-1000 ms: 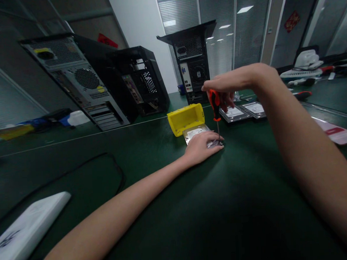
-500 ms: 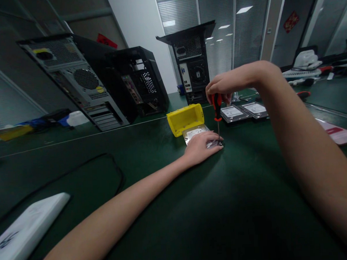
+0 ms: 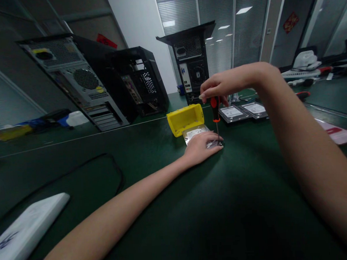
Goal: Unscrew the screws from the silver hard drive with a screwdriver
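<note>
A silver hard drive [image 3: 195,133] lies flat on the green table [image 3: 171,207]. My left hand [image 3: 201,148] rests on it, fingers curled over its near edge, holding it down. My right hand [image 3: 222,85] is closed around the top of a red-and-black screwdriver [image 3: 215,109]. The screwdriver stands upright with its tip on the drive's near right corner, just beside my left fingertips. A yellow plastic box [image 3: 185,119] sits right behind the drive.
Two more hard drives [image 3: 244,111] lie behind my right hand. Three open computer cases [image 3: 80,82] stand along the back of the table. A black cable [image 3: 76,168] loops at left, with a white flat box [image 3: 24,231] at the near left corner.
My right hand's fingers have shifted round the screwdriver handle, which looks turned. The left hand and the drive have stayed put.
</note>
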The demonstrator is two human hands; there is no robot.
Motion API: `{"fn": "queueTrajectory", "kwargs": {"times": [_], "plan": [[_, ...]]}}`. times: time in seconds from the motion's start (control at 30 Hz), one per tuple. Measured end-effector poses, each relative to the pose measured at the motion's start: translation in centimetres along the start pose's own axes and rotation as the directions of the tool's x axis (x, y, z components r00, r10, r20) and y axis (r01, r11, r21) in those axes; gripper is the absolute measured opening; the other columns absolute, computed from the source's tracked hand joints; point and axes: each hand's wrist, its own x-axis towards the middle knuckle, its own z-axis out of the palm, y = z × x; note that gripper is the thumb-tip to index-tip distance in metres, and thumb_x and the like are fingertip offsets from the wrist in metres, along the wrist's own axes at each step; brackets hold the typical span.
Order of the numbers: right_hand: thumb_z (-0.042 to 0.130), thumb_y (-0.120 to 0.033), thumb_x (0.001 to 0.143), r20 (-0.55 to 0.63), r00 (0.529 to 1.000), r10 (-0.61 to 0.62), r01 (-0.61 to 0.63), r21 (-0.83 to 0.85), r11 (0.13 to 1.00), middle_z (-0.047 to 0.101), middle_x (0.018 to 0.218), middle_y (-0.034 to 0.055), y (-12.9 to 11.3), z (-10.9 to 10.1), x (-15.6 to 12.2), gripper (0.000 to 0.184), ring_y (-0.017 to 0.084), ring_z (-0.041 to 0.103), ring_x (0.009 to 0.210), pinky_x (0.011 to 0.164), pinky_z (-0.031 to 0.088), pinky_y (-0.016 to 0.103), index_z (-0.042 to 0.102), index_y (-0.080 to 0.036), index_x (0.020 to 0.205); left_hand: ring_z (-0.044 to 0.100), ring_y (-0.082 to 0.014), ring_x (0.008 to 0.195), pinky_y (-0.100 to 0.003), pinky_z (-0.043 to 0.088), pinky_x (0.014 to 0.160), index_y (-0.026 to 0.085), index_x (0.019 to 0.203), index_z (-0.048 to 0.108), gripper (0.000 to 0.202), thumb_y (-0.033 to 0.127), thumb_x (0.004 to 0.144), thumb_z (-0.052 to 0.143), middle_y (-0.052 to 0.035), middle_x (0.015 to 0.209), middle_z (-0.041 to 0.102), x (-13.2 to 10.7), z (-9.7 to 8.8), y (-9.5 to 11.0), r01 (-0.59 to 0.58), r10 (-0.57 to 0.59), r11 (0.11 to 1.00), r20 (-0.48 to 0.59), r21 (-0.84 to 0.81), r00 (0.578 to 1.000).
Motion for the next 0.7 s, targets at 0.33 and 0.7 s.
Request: {"fn": "queueTrajectory", "kwargs": {"times": [0.33,0.7], "plan": [[0.04,-0.055,0.086,-0.053,0.998,0.021,-0.025,-0.08,0.996,0.065,0.085,0.0043,0.4,-0.02,0.2,0.051,0.01,0.058,0.066,0.06,0.038,0.024,0.064,-0.016,0.107,0.053,-0.0209,0.113,-0.038,0.039,0.098,0.023,0.108,0.064,0.031,0.04,0.084,0.053,-0.0036,0.113,0.063,0.02,0.01,-0.06,-0.007,0.007,1.0,-0.009,0.013,1.0],[0.027,-0.066,0.084,-0.067,0.99,0.127,-0.132,-0.073,0.989,0.057,0.066,0.0057,0.15,0.15,0.42,0.066,0.013,0.054,0.06,0.058,0.037,0.026,0.064,-0.013,0.098,0.052,-0.021,0.114,-0.038,0.039,0.098,0.023,0.108,0.064,0.031,0.04,0.084,0.054,-0.0036,0.113,0.063,0.08,0.05,0.14,0.0,0.0,1.0,-0.014,0.004,1.0]]}}
